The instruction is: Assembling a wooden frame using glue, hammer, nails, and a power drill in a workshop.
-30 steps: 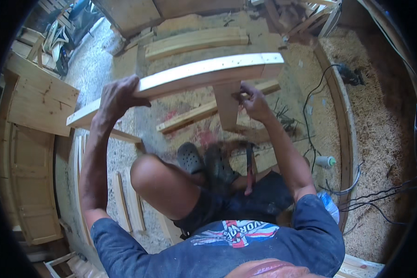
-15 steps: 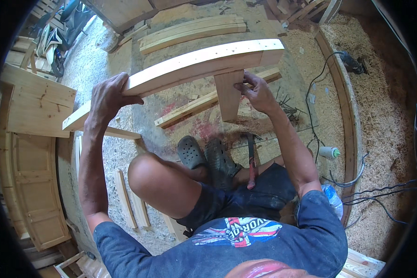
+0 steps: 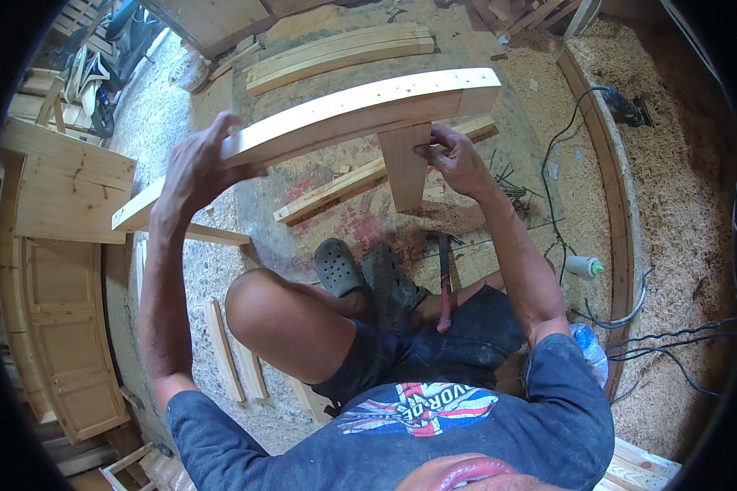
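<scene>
A long pale wooden beam (image 3: 327,108) with small dark spots along its top spans the view in front of me. A short wooden crosspiece (image 3: 403,168) reaches down from its right part, and another wooden crosspiece (image 3: 217,234) shows near its left end. My right hand (image 3: 458,164) grips the edge of the right crosspiece between thumb and fingers, just under the beam. My left hand (image 3: 195,168) is around the beam's left part, slightly blurred, fingers spread above and thumb below, its grip loosened. A hammer (image 3: 445,282) with a red grip leans against my right leg.
Loose boards (image 3: 344,57) lie stacked on the floor ahead, and a single batten (image 3: 332,199) lies under the beam. Scattered nails (image 3: 512,190) are to the right. A white bottle (image 3: 583,266), cables (image 3: 671,335) and wood shavings (image 3: 680,245) lie further right. A wooden cabinet (image 3: 70,327) stands at left.
My left hand's fingers have lifted and spread from the beam they were wrapped around. The beam and my right hand have hardly moved.
</scene>
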{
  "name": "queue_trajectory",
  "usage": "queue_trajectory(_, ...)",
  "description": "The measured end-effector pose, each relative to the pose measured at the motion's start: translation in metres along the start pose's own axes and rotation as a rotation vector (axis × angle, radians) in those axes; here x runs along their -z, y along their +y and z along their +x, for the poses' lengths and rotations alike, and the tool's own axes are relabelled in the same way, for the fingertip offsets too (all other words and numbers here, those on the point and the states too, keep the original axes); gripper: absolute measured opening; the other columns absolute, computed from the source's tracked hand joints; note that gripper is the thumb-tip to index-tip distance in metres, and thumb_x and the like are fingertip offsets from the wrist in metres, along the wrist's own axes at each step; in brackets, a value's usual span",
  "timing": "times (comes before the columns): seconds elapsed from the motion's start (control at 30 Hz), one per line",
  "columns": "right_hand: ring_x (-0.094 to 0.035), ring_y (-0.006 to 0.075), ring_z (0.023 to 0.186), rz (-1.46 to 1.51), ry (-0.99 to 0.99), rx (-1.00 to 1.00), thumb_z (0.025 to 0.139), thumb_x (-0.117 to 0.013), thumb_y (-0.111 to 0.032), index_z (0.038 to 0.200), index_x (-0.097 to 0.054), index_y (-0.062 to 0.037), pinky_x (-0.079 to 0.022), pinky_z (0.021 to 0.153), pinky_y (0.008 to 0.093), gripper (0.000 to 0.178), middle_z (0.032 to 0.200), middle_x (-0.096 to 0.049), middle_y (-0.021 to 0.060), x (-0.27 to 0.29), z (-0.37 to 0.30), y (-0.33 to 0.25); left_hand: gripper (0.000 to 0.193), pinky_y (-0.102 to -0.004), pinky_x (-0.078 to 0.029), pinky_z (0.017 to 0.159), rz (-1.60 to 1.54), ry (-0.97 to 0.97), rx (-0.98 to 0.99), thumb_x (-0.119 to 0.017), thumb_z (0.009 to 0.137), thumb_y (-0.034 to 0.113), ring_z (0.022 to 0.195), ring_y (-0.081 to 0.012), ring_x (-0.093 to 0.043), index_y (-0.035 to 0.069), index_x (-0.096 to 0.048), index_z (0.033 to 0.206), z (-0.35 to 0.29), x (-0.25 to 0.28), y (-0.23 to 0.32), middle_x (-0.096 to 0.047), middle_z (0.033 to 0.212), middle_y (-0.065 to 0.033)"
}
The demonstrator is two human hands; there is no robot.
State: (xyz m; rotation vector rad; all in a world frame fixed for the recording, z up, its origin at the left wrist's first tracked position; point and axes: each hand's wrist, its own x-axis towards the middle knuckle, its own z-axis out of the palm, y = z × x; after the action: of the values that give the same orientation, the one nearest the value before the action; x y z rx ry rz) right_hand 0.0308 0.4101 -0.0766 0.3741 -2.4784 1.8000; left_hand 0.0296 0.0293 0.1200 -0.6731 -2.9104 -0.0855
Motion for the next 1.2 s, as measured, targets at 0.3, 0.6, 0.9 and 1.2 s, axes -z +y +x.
queue_trajectory(0.3, -0.07, 0.0257, 0.107, 0.068, 0.061, 0.002, 0.096, -0.072, -0.02, 0.128, -0.064, 0.0002, -0.055, 0.091, 0.0385, 0.039, 0.112, -0.074, 0.0153, -0.002, -0.005, -0.011, 0.062, -0.0491, -0.053, 0.088, -0.116, -0.197, -0.142, -0.09, 0.074, 0.04, 0.101, -0.0367, -0.07, 0.009, -0.062, 0.119, 0.091, -0.02, 0.125, -0.073, 0.105, -0.0163)
queue_trajectory(0.6, -0.065, 0.0142, 0.11, 0.724, 0.189, 0.058, 0.094, -0.076, -0.012, 0.125, -0.067, 0.0003, -0.05, 0.099, 0.0322, 0.035, 0.12, -0.071, 0.0065, -0.025, -0.003, -0.013, 0.059, -0.0476, -0.052, 0.089, -0.119, -0.237, -0.057, -0.089, 0.07, 0.039, 0.102, -0.0349, -0.069, 0.009, -0.066, 0.115, 0.094, -0.023, 0.136, -0.073, 0.106, -0.016)
queue_trajectory(0.9, -0.061, 0.0143, 0.122, 1.111, 0.17, 0.042, 0.095, -0.072, 0.0, 0.133, -0.062, -0.0013, -0.049, 0.108, 0.0312, 0.04, 0.13, -0.067, 0.0065, -0.035, -0.001, -0.017, 0.05, -0.0462, -0.052, 0.088, -0.071, -0.212, -0.025, -0.086, 0.072, 0.038, 0.097, -0.0334, -0.07, 0.011, -0.07, 0.111, 0.094, -0.027, 0.138, -0.074, 0.1, -0.0137)
queue_trajectory(1.2, -0.063, 0.0153, 0.119, 1.103, 0.167, 0.042, 0.093, -0.073, 0.002, 0.13, -0.063, -0.0012, -0.051, 0.105, 0.0313, 0.038, 0.126, -0.068, 0.0061, -0.035, -0.003, -0.018, 0.047, -0.0465, -0.052, 0.087, -0.046, -0.218, -0.015, -0.086, 0.073, 0.037, 0.096, -0.0333, -0.07, 0.011, -0.07, 0.109, 0.093, -0.03, 0.139, -0.074, 0.099, -0.0139)
